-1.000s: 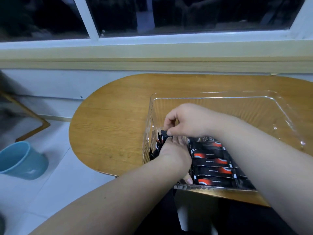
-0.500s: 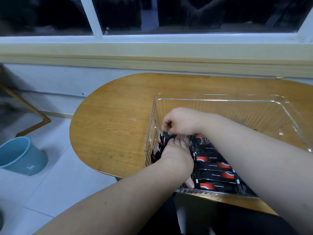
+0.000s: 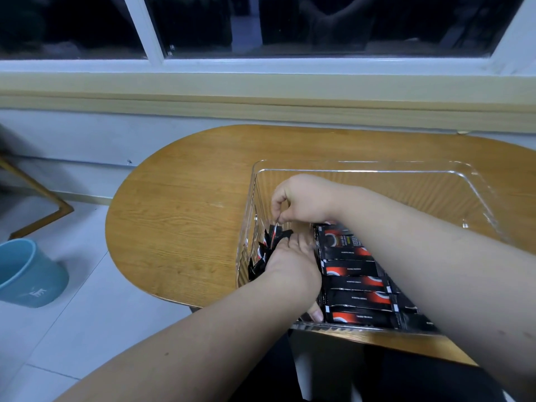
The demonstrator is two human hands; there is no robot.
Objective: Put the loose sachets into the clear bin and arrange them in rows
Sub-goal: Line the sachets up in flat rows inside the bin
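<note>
Pinching one sachet [image 3: 274, 233] is the right hand [image 3: 303, 202] (left hand [image 3: 291, 261] presses others [image 3: 261, 258]).

The left hand [image 3: 291, 264] and right hand [image 3: 304, 198] are bare, like both forearms [image 3: 203, 329], and black clothing [image 3: 420, 378] covers the near lap.

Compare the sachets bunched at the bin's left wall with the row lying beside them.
The bunched sachets stand on edge, tilted and uneven; the flat row lies face up, lined up neatly one behind another. The left hand rests on the bunched sachets and the right hand pinches the top of one; no fingers grip the flat row. Both are black and red and sit inside the clear bin.
</note>
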